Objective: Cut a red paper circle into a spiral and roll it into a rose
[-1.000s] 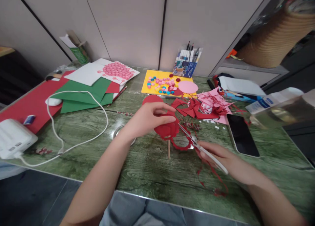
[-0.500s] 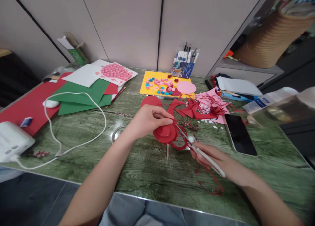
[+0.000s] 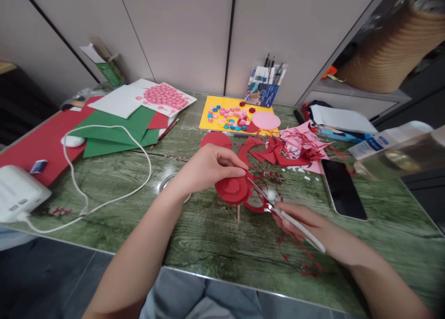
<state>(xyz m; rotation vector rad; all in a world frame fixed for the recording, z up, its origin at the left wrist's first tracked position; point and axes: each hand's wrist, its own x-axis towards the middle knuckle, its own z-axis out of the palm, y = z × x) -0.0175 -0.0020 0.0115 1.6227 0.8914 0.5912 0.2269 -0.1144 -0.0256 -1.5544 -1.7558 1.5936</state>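
Observation:
My left hand (image 3: 212, 168) pinches a round piece of red paper (image 3: 231, 194), which shows a spiral of stacked curves. In my right hand (image 3: 299, 219) is a pair of scissors with pale handles (image 3: 304, 228), the blades pointing up and left to the red paper's right edge. A scalloped red paper strip (image 3: 255, 210) hangs beside the blades. Thin red scraps (image 3: 299, 256) dangle below my right hand. Beneath the red paper, a short wooden stick (image 3: 238, 214) pokes out. Behind my left hand lies another red paper circle (image 3: 217, 139).
Red and pink paper scraps (image 3: 295, 145) lie behind the scissors, with a phone (image 3: 342, 189) to their right. A yellow sheet (image 3: 208, 106) bears small coloured pieces. A white cable (image 3: 149, 166), green paper (image 3: 100, 145) and a white charger (image 3: 21, 194) are at the left.
The whole view has shifted slightly. Both hands keep their grip, and the scissors stay at the red paper's right edge. The red scraps below my right hand have swung a little.

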